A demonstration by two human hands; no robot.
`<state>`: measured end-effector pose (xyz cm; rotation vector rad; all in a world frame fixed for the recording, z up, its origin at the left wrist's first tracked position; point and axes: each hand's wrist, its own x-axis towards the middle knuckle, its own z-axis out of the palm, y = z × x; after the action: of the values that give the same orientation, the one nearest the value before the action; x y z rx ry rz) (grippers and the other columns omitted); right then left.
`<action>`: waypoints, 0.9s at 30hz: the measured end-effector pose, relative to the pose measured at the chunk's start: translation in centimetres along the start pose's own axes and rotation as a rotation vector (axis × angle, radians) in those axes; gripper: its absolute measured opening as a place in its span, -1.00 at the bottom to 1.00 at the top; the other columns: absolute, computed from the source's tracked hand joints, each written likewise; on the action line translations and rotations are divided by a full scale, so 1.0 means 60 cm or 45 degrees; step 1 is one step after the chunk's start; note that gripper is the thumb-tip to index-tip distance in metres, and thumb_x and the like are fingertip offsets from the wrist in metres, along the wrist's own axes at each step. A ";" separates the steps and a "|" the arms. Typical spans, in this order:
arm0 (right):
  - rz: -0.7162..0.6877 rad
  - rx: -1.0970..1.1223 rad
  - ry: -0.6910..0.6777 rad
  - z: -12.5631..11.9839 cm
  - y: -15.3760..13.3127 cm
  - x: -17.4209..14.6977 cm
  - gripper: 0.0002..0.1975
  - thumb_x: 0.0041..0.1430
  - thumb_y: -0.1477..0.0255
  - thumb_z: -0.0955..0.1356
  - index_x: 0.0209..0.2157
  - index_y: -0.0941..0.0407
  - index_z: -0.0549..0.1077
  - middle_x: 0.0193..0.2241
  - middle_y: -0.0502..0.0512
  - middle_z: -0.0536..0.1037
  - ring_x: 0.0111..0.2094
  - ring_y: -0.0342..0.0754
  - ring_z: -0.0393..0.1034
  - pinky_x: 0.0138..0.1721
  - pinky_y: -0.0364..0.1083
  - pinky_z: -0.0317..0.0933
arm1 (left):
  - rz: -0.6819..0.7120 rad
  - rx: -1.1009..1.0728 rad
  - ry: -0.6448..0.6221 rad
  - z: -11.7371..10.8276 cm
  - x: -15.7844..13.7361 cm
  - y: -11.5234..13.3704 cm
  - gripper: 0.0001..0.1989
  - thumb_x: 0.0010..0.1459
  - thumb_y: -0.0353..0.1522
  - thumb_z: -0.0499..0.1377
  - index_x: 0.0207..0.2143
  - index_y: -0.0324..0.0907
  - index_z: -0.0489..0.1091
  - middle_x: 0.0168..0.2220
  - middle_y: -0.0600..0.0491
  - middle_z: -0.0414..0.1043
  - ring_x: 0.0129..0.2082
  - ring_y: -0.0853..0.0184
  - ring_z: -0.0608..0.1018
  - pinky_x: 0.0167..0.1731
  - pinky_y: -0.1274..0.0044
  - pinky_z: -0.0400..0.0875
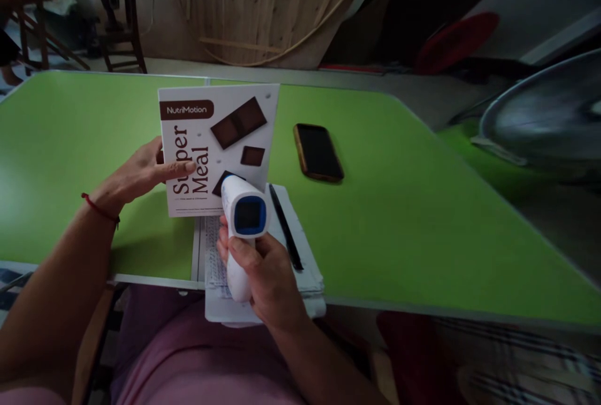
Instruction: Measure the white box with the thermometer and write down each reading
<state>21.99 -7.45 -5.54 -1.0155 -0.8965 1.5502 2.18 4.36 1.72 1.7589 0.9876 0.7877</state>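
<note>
My left hand [145, 170] grips a white and brown box [235, 161] by its left side, thumb across the front and the other fingers hidden behind. The box is held upright and reads "NutriMotion Super Meal", with pictures of chocolate pieces. In my right hand [267, 273] is a white infrared thermometer [240, 248], its dark, blue-rimmed screen facing me. The thermometer's head is in front of the box's lower right corner; whether they touch I cannot tell. Beneath my right hand lies a stack of written papers [305, 267] with a black pen [286, 230] on it.
A smartphone [319, 151] in a brown case lies on the green folding table [399, 223], right of the box. Beyond the table stand a wooden chair [124, 29] and a large round wooden board [263, 4]. A big metal bowl-shaped object [549, 117] is at the right.
</note>
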 end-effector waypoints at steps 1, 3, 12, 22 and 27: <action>0.002 0.000 0.003 0.000 0.000 -0.001 -0.67 0.06 0.13 0.49 -0.39 0.12 0.48 -0.50 -0.02 0.32 -0.47 -0.16 0.14 -0.45 -0.14 0.09 | 0.000 -0.008 -0.008 0.000 0.000 -0.001 -0.45 0.11 -0.06 0.33 0.01 -0.25 0.43 -0.07 -0.13 0.54 -0.14 0.12 0.60 -0.18 0.40 0.56; 0.004 0.003 0.009 0.001 0.001 -0.002 -0.68 0.06 0.14 0.48 -0.39 0.11 0.48 -0.49 -0.02 0.33 -0.46 -0.16 0.14 -0.44 -0.14 0.10 | -0.006 -0.014 -0.012 0.000 0.000 -0.001 -0.46 0.11 -0.08 0.33 0.01 -0.25 0.43 -0.07 -0.12 0.54 -0.14 0.12 0.60 -0.18 0.41 0.55; -0.025 0.049 -0.018 0.003 0.003 0.000 -0.66 0.07 0.13 0.49 -0.39 0.12 0.46 -0.48 -0.03 0.31 -0.46 -0.17 0.11 -0.45 -0.14 0.07 | 0.014 -0.006 -0.026 0.000 0.000 0.001 -0.52 0.14 -0.11 0.32 -0.01 -0.25 0.43 -0.07 -0.10 0.55 -0.15 0.16 0.61 -0.19 0.46 0.55; -0.005 0.066 -0.020 0.007 0.006 -0.004 -0.69 0.08 0.15 0.48 -0.35 0.11 0.46 -0.48 -0.03 0.31 -0.45 -0.16 0.11 -0.43 -0.13 0.07 | -0.006 0.025 -0.020 -0.002 0.001 -0.002 -0.47 0.13 -0.10 0.32 0.04 -0.25 0.41 -0.04 -0.13 0.53 -0.11 0.13 0.59 -0.15 0.41 0.55; 0.005 0.055 -0.029 0.008 0.003 -0.003 -0.69 0.09 0.16 0.48 -0.35 0.11 0.45 -0.49 -0.04 0.30 -0.46 -0.16 0.10 -0.44 -0.13 0.06 | -0.022 0.027 -0.017 -0.001 0.001 0.001 -0.50 0.14 -0.11 0.31 0.01 -0.25 0.43 -0.05 -0.12 0.53 -0.10 0.13 0.59 -0.14 0.42 0.55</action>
<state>21.48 -7.71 -5.52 -0.9711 -0.8732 1.5809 2.14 4.43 1.79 1.7696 1.0048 0.7563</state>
